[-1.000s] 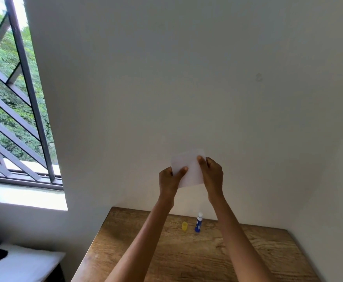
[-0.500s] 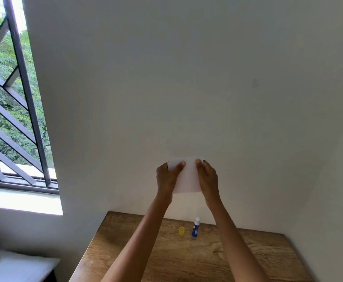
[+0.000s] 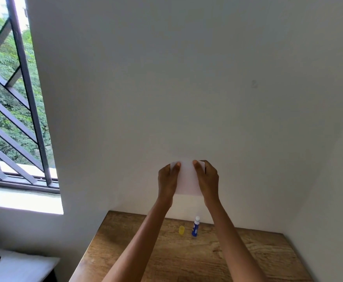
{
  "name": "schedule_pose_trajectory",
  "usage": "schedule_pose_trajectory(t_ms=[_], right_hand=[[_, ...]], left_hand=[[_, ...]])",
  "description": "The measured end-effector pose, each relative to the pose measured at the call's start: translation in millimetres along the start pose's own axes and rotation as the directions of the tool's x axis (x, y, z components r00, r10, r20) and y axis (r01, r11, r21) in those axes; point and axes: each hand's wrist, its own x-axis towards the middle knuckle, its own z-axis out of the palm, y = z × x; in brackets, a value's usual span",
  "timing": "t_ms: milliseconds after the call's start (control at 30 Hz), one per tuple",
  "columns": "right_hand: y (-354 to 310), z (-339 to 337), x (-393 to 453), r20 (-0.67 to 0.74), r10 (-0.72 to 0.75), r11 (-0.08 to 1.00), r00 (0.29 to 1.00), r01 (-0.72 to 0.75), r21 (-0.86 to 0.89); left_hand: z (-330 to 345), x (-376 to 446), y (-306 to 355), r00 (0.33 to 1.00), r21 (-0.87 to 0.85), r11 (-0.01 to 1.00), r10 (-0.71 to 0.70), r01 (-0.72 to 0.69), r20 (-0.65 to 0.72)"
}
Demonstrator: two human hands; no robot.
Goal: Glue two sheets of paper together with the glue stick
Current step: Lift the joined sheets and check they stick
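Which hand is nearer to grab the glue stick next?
Probably the right hand. The glue stick stands on the table nearly under that wrist. The left hand is farther off. Both hold the paper now.

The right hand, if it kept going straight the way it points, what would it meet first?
Most likely the white wall. The right hand points up and forward, gripping the paper; nothing else shows ahead, though depth is unclear.
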Motion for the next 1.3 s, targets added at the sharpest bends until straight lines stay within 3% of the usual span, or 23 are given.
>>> schedule_pose_trajectory(t_ms=[167,333,433,733,867,967,1100,1200,1300], right_hand=[[1,5,-4,-0.045,0.074,0.989,0.996,-0.068,0.13],[12,2,-9,-0.007,0.048,0.997,0.999,-0.048,0.066],[29,-4,-22,0.016,0.109,0.985,0.994,-0.11,0.131],[91,-40,-56,0.255,0.291,0.94,0.922,-0.325,0.103],[122,-52,-78,0.103,0.356,0.932,0.929,-0.36,0.026],[139,-62,-85,-0.082,0.385,0.923,0.919,-0.384,0.023],[160,-80,-92,-0.215,0.404,0.905,0.889,-0.423,-0.051],[175,-93,-100,-0.268,0.466,0.875,0.843,-0.485,-0.007],[187,-105,-110,-0.202,0.551,0.831,0.81,-0.556,0.038]], left_hand=[[1,1,-2,0.997,-0.022,1.0,-0.002,0.0,-0.074],[4,-4,-11,0.995,-0.033,0.999,-0.011,0.007,-0.102],[7,-11,-25,0.992,-0.029,0.999,-0.049,0.046,-0.112],[13,-39,-89,0.968,0.201,0.962,-0.14,0.182,-0.206],[24,-61,-110,0.983,0.259,0.954,-0.12,0.153,-0.138],[31,-84,-126,0.984,0.197,0.965,-0.18,0.173,0.016],[42,-106,-153,0.934,0.334,0.918,-0.294,0.217,0.203],[56,-114,-166,0.915,0.351,0.897,-0.352,0.27,0.196],[69,-119,-173,0.91,0.314,0.887,-0.394,0.339,0.13]])
